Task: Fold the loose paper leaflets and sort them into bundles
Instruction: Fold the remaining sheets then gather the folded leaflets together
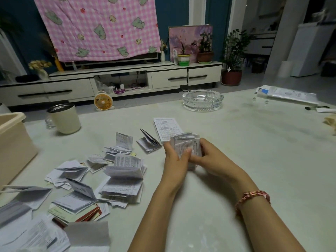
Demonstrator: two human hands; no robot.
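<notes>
Lower part of the bundle (pixel 185 142) is hidden behind my fingers, so I can't tell how many folded leaflets are in it, and the print is too blurry to read. My left hand (pixel 175 155) grips it from the left w/ the thumb pressed across the front. My right hand (pixel 209 157) is curled round its right side; those fingertips are out of sight behind the paper. I hold the bundle upright, just above the table (pixel 245 146), near the middle.

Just behind it a flat sheet (pixel 165 126) lies printed side up, its near corner covered by the bundle. The loose leaflets (pixel 120 171) are spread to my left, half-open and overlapping; the ones nearest me are cut off by the bottom-left edge. A beige tub (pixel 12 142) is cut off at the left edge too.

Further back on the left stands a cup (pixel 66 119). A glass ashtray (pixel 202 100) sits at the far edge, well apart from my hands. More papers (pixel 289 94) lie far right. A small fan (pixel 103 102) is on the floor beyond. Braided bracelet (pixel 254 197) on my right wrist.
</notes>
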